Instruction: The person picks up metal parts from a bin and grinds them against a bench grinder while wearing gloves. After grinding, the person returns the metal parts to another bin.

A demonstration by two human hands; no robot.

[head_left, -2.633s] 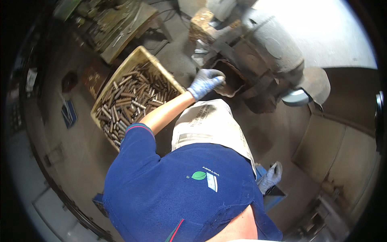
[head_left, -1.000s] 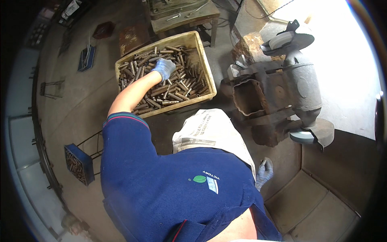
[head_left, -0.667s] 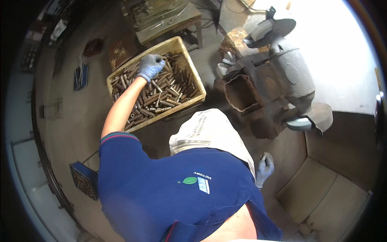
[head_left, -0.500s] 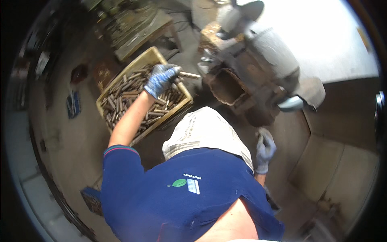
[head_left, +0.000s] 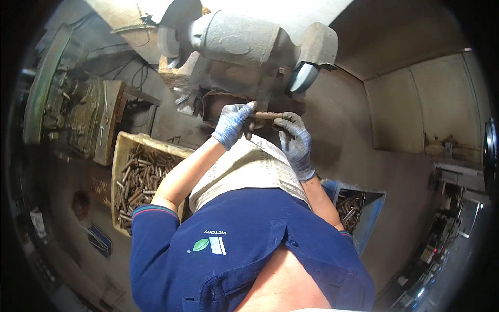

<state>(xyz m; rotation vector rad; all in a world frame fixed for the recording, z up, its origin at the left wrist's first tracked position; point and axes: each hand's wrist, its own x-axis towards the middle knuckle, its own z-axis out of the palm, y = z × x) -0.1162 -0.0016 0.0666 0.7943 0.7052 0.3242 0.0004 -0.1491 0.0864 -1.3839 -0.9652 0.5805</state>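
We hold the rod (head_left: 268, 115) on the near side of the grinder (head_left: 241, 40), roughly parallel to its body and apart from both wheels. The left hand (head_left: 234, 125) closes its fingers on the rod's left end. The right hand (head_left: 297, 145) meets the other end with fingers partly curled, a gap showing below; we cannot tell whether they grip or only touch.

We judge the rod to be metal: stiff, hard to break, light enough for one hand. Its brown surface looks rough, so we expect little slip through gloves unless it is oily. Opposite ends are the suitable holds, leaving the middle exposed.

The floor (head_left: 340, 135) before the grinder is grey-brown and appears hard and dusty. Left of the grinder, on the near side, stands the yellow tub (head_left: 156, 141) of similar rods; right of it, also near, the blue bin (head_left: 372, 216) holds more. The bench (head_left: 109, 119) stands left of the grinder, pale panels (head_left: 439, 104) to its right.
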